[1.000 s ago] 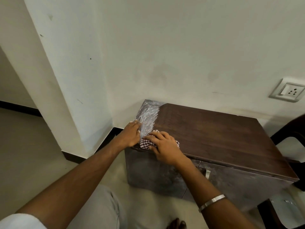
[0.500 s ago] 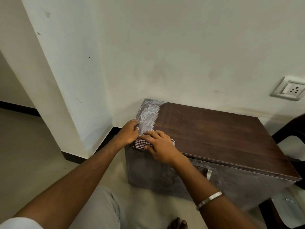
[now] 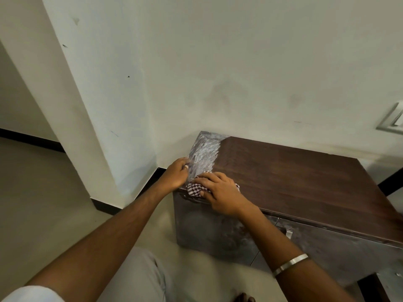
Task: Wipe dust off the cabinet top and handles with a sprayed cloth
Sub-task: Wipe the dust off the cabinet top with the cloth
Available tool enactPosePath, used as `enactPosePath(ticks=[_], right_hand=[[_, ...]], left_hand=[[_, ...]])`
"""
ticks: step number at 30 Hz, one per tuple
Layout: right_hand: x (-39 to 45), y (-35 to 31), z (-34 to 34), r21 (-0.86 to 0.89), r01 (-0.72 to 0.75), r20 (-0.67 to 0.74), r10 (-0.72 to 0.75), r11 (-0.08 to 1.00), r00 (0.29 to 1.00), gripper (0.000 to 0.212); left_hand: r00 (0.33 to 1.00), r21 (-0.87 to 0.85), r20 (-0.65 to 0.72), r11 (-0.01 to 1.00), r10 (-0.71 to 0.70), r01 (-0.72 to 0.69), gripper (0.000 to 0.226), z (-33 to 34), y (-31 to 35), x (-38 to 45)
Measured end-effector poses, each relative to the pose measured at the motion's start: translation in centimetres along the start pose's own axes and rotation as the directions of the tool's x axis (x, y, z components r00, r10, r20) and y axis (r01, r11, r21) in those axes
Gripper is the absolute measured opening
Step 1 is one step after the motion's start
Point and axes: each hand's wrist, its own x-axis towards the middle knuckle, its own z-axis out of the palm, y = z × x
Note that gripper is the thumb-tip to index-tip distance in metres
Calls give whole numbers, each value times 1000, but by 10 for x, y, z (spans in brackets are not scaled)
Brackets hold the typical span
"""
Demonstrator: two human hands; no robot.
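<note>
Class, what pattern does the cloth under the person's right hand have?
The cloth has a small dark red and white check, seen in the head view.

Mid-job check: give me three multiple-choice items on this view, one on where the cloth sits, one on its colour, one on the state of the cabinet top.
1. Where is the checked cloth?
A. front-left corner of the cabinet top
B. on the floor
C. hanging on the door handle

2. What colours is the cloth?
A. plain blue
B. red and white check
C. yellow

3. What state is the top in?
A. dusty all over
B. clean all over
C. whitish smeared strip along its left end, dark elsewhere

Answers:
1 A, the right hand presses it there, beside the left hand at the left edge.
2 B, the check shows beside the fingers.
3 C, only the left end looks whitish.
</note>
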Motion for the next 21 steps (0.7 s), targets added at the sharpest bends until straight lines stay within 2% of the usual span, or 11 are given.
enactPosePath(ticks=[4,8,11,17,21], right_hand=[[17,0,-1,-21,-62,1,62,998,998,42],[24,-14,5,-34,-28,-7,28,999,1000,44],[15,-9,6,-22,36,-3,-36,999,999,44],[31,0,0,-18,-65,2,65,998,998,43],[32,-3,4,-24,-15,18,15,1000,1000,45]], left_hand=[[997,-46,5,996,-75,75,38,-3,-2,-1],[993,-53,40,992,-115,117,41,-5,-6,1],[991,-68,54,990,-119,122,41,-5,-8,4],[992,-59,49,991,-119,121,41,-2,-9,6],[992,-64,51,991,-118,121,41,-1,-11,13]])
